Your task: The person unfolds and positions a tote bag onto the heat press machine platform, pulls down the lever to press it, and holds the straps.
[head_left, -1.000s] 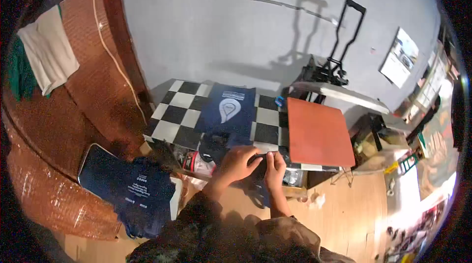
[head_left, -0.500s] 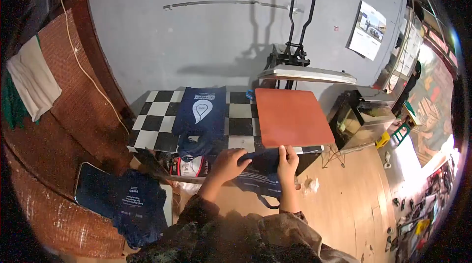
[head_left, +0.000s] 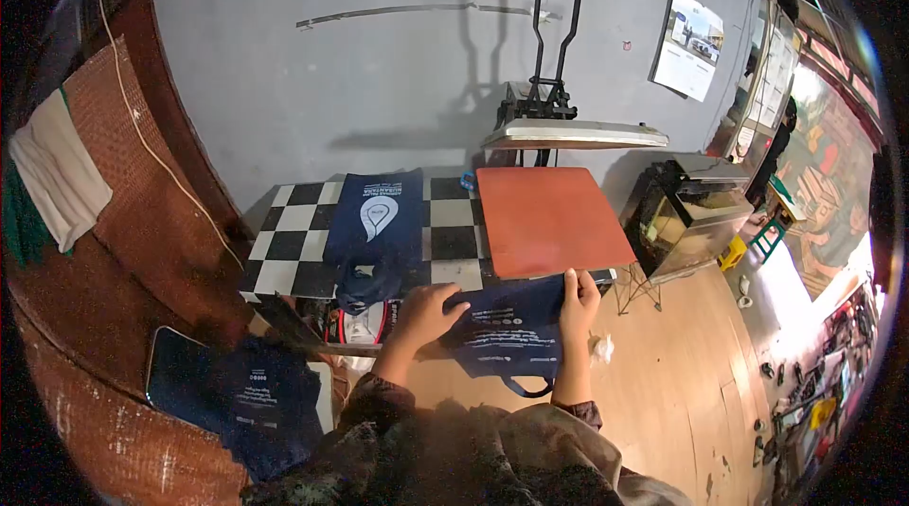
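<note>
A blue bag (head_left: 507,328) is held spread between the hands, before the near edge of the checkered worktop (head_left: 284,246). Its upper right corner is pinched by the right hand (head_left: 579,302); its upper left corner is gripped by the left hand (head_left: 424,315). Print is shown on its face, and a handle (head_left: 528,390) is hung from its lower edge. Whether the orange pad (head_left: 554,222) just beyond is touched cannot be told. A second bag (head_left: 374,222) is laid on the worktop, left of the pad.
</note>
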Motion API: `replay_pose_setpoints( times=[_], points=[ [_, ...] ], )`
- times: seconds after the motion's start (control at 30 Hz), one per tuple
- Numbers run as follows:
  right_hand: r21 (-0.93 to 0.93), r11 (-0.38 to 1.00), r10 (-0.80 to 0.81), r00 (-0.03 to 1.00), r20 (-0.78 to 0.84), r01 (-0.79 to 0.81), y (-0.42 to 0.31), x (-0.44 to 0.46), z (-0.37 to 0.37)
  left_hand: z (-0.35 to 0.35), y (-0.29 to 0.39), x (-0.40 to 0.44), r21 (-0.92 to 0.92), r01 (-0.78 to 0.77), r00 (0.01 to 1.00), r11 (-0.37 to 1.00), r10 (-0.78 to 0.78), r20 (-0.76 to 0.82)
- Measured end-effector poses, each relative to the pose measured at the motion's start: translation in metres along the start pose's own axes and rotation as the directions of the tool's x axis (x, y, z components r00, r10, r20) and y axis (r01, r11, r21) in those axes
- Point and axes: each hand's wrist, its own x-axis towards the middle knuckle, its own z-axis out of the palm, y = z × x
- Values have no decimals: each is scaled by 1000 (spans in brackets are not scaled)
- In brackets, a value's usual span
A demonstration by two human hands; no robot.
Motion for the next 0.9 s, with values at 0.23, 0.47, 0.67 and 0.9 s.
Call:
replay_pose_setpoints(
  times=[0.23,0.47,0.67,0.9],
  points=[
    [-39,999,-25,996,-84,22,7,7,-17,-10,-24,-9,-12,102,995,995,-103,-9],
    [-13,999,-36,995,-92,35,1,4,-26,-12,-48,-18,-187,199,979,962,-202,4],
    [-44,999,-34,994,-108,29,1,0,-29,-1,-44,-20,-698,184,931,692,-351,-103],
    [304,939,202,973,-109,-161,15,-5,-25,-10,-16,-15,-857,5,901,516,-374,-220]
  ],
)
